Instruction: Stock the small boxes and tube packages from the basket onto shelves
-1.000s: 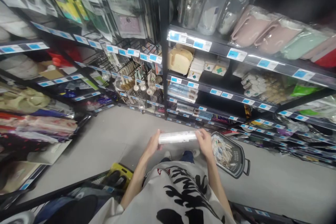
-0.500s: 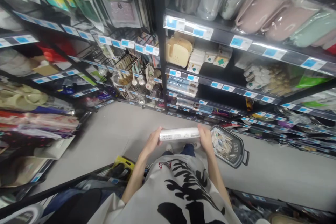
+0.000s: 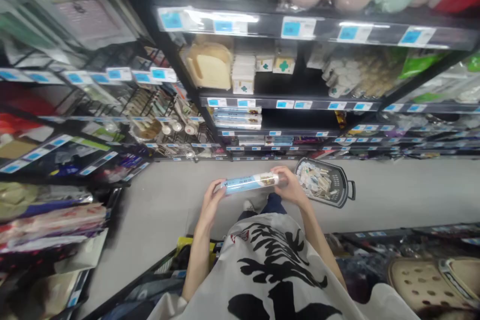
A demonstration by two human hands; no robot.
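Both my hands hold a long blue-and-white packaged roll [image 3: 249, 183] in front of my body, above the floor. My left hand [image 3: 212, 201] is closed around its left end, and my right hand [image 3: 289, 186] grips the right end, fingers over the top. Printed text and a small brown picture show on the roll's upper face; what is inside cannot be made out. Beyond it, similar blue-and-white packages [image 3: 237, 119] lie stacked on a low shelf. Right of my right hand, a dark grey basket [image 3: 343, 185] with many small packets in it stands on the floor.
Ahead runs a dark shelf unit [image 3: 285, 101] with price tags, cutting boards [image 3: 210, 66] and small white boxes [image 3: 243, 75]. Hanging utensils [image 3: 176, 125] fill the left corner. Behind me on the right is a beige clog [image 3: 427, 280]. Grey floor [image 3: 393, 185] stretches right.
The roll has turned in my hands: its white side with small print showed before, its blue printed side now. My view has swung to the right.
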